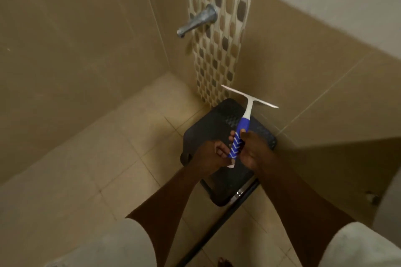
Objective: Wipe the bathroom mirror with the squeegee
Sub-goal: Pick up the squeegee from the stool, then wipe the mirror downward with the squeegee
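A squeegee [243, 122] with a blue and white grip and a white blade is held in front of me, blade pointing away toward the tiled corner. My left hand [213, 154] holds the lower part of the grip with curled fingers. My right hand [251, 149] wraps the grip from the right, thumb on top. Both hands hover above a dark stool. No mirror is in view.
A dark perforated stool [212, 123] stands on the beige tile floor in the corner. A metal spout [195, 20] juts from the wall beside a mosaic tile strip [219, 45]. A dark threshold bar [219, 223] runs diagonally on the floor near my feet.
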A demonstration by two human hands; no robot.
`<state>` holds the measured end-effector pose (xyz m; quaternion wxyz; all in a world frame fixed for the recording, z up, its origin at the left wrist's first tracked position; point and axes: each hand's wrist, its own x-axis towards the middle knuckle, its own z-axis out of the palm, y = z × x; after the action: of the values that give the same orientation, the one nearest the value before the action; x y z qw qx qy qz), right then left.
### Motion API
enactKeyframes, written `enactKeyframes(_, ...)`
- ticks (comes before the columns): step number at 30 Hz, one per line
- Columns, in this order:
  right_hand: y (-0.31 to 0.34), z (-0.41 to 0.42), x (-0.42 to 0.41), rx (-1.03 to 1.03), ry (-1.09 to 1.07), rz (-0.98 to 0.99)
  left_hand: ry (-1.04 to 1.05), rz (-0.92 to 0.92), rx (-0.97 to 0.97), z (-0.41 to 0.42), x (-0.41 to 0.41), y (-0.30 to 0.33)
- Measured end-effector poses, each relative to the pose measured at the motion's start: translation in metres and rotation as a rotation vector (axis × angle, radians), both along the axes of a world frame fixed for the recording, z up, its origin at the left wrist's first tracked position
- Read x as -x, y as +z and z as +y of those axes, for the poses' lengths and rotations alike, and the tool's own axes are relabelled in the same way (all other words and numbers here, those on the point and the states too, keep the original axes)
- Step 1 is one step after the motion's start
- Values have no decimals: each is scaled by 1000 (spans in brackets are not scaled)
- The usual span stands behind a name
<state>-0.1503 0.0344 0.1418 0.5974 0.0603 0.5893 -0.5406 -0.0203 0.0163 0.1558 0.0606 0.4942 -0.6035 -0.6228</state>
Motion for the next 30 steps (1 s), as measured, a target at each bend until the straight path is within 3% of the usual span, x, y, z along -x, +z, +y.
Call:
enactKeyframes(8,113,14,-14,169,3,32,18,154,125,9,-13,102)
enactKeyframes(17,266,37,-32,377,-29,320,-15,346,274,19,-21,230)
enactKeyframes(30,461,97,-38,660,-94,549,-207,546,482,41,-4,402)
